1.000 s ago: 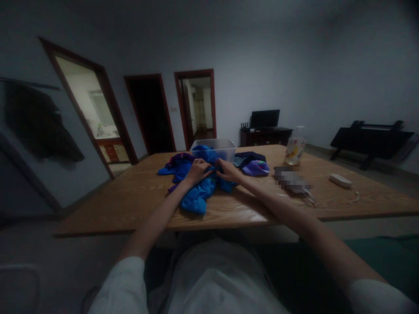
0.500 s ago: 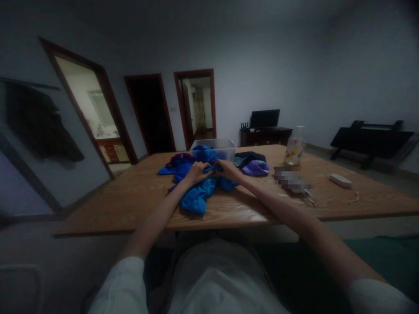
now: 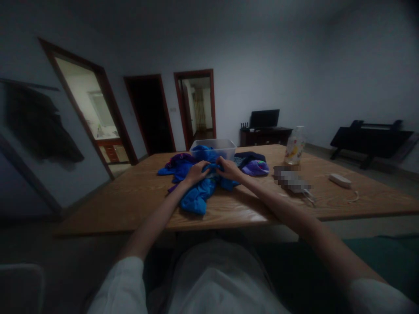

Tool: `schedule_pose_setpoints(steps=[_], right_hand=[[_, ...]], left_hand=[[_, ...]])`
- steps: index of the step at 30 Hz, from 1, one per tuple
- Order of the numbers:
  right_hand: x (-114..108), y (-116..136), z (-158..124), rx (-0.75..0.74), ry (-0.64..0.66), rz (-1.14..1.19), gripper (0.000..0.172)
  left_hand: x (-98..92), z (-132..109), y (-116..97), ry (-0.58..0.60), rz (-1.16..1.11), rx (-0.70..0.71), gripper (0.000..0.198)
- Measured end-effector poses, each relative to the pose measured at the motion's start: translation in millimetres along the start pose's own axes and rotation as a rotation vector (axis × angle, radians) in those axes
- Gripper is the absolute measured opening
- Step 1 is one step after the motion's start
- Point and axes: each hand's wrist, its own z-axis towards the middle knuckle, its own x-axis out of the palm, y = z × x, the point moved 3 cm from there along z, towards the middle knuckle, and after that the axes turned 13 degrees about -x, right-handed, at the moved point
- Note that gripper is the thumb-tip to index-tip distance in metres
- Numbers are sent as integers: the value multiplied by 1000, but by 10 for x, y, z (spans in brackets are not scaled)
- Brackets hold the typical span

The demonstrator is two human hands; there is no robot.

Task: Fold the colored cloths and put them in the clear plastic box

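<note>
A blue garment lies bunched on the wooden table in front of me, one sleeve-like part reaching toward the near edge. My left hand grips its cloth from the left, fingers curled. From the right, my right hand pinches the same cloth, close to the left fingertips. Behind the hands stands a clear plastic box, and blue cloth is bunched at its left part. Dark blue and purple clothes are heaped to the left. A purple cap-like piece and dark cloth lie to the right.
On the right of the table stand a clear bottle with printed pictures, a blurred-out pale item with a strap and a small white device with a cord. A television is by the far wall.
Both hands keep hold of the blue garment and have shifted only slightly; the cloth between the fingers looks a little more spread. Everything else stays in place.
</note>
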Motion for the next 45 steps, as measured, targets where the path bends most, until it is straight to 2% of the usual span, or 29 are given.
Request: schedule_pose_setpoints(steps=[4,9,14,18,20,24,27,30,34,37,41,45], right_hand=[[41,-46,11,39,-24,161,30],[68,-86,12,66,-35,79,24],[-5,3,18,-41,-21,-65,22],[-55,99,46,-148,0,-179,15],[-59,127,53,-179,12,-201,13],[-68,148,56,-140,-23,-146,19],[-86,126,72,-30,-80,7,20],[-88,72,90,49,-106,167,29],[6,-25,69,52,22,273,34],[84,-102,29,66,67,214,29],[72,-115,19,58,28,44,19],[-52,29,63,-84,30,-166,16]], left_hand=[[-73,-27,-72,-51,48,22,29],[-94,-28,-94,-42,22,-21,33],[-18,48,30,83,-116,-133,43],[76,128,157,244,-254,-203,63],[96,153,188,281,-322,-212,66],[59,174,177,223,-432,-196,59],[0,163,122,164,-436,-168,50],[-69,134,46,111,-404,-128,40],[-133,85,-49,51,-327,-106,32],[-134,55,-95,42,-274,-102,31],[-125,36,-83,26,-194,-99,36],[-119,53,6,62,-45,-127,43]])
